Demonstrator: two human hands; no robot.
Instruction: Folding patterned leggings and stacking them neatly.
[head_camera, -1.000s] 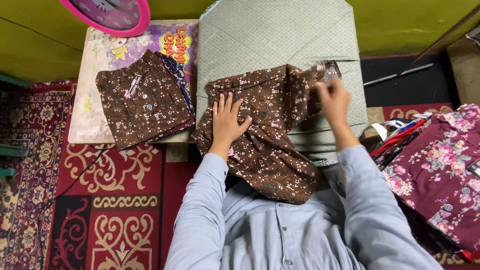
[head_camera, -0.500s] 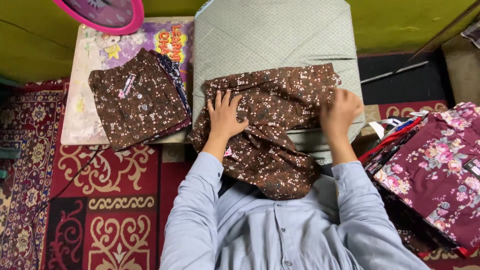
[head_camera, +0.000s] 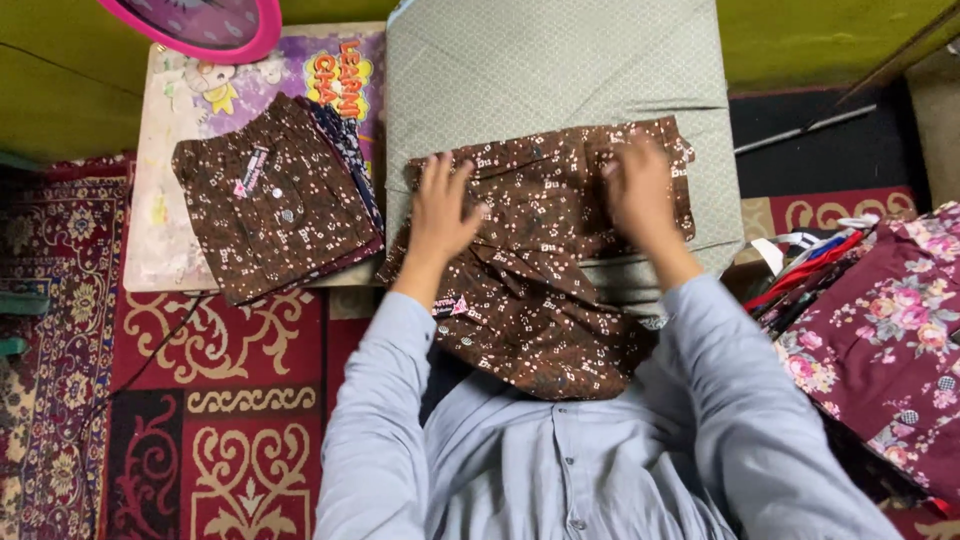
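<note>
A brown shirt (head_camera: 540, 250) with a small white print lies across the near part of a grey-green padded board (head_camera: 560, 80), its upper part folded flat on the board and its lower part hanging off the near edge toward the person's lap. The left hand (head_camera: 440, 210) rests palm down on the left part of the shirt, fingers spread wide and pressing the cloth flat. The right hand (head_camera: 640, 190) lies on the right part of the shirt near its far edge; it is blurred, the fingers look loosely open on the cloth, and whether they pinch any of it cannot be told. Both arms wear pale blue sleeves (head_camera: 380, 420). To the left, just beside the board, a folded stack (head_camera: 275, 195) of the same brown printed cloth sits on a colourful poster (head_camera: 200, 90) that covers a low desk (head_camera: 150, 280); a dark blue piece shows under the stack's right edge. A pink round rim (head_camera: 200, 25) shows at the far left corner. On the right, near the person's elbow, lies a maroon flowered cloth (head_camera: 880, 340) with some red and white straps (head_camera: 810, 255) beside it. A red patterned carpet (head_camera: 150, 420) covers the floor on the left.
</note>
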